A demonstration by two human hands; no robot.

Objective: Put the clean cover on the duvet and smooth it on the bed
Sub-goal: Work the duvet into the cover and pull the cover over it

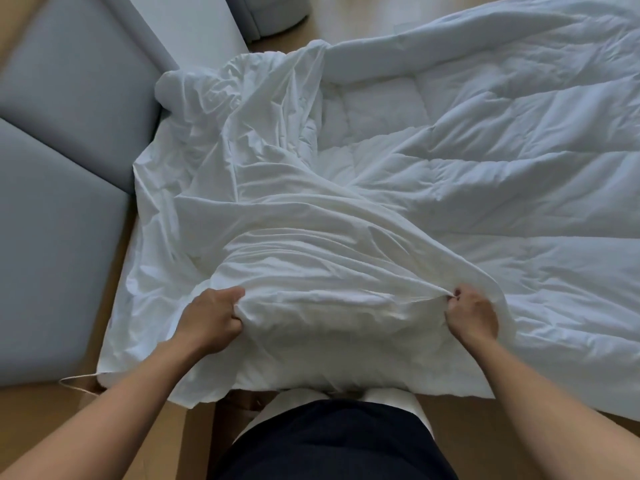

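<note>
A white quilted duvet (502, 161) lies spread over the bed, filling the right and far side of the head view. A thin, creased white cover (263, 209) is drawn over the duvet's left and near part, bunched in folds toward me. My left hand (211, 318) grips a fistful of the cover at its near left. My right hand (471, 315) pinches the cover's edge at the near right, and the cloth is taut between the two hands. The duvet's near edge is hidden under the cover.
A grey padded headboard (65, 140) in panels runs along the left. A loose tie string (74, 382) hangs off the cover's near left corner. Tan floor (114, 427) shows at the near edge. A grey piece of furniture (273, 12) stands at the top.
</note>
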